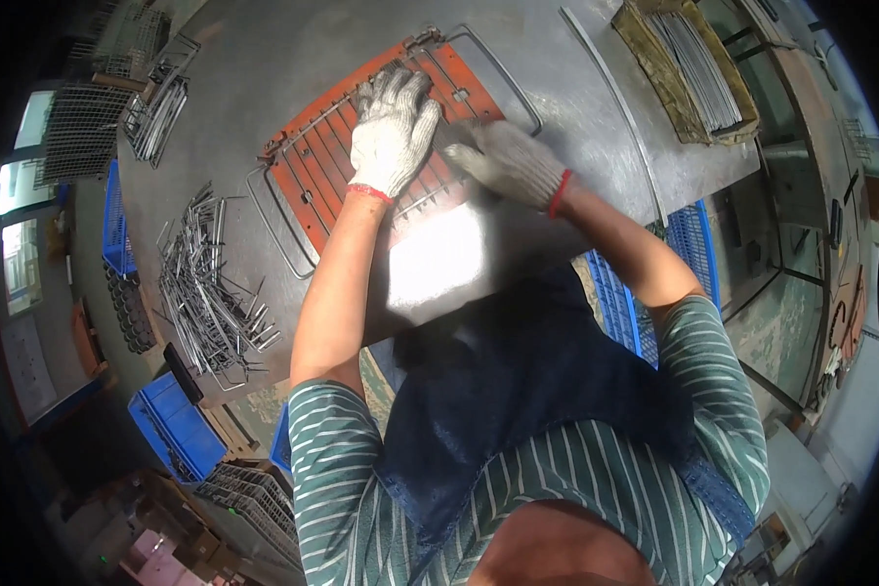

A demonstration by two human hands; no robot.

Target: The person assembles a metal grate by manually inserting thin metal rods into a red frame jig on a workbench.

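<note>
Striped sleeves point(342, 439) reach over steel table point(264, 59); gloved fingers point(400, 93) spread flat on orange jig point(313, 161)

We cannot see the jig point(313, 181) part beneath the left hand point(393, 132), nor the rods under the right hand point(508, 161), which is motion-blurred. Glare point(435, 259) washes out the table's near edge. Our own torso hides the floor below. The bent wires point(205, 288) tangle beyond counting

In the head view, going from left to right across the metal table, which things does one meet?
Pile of bent metal wire pieces → left hand flat on the orange jig plate → right hand → thin metal rod → stack of metal strips.
</note>
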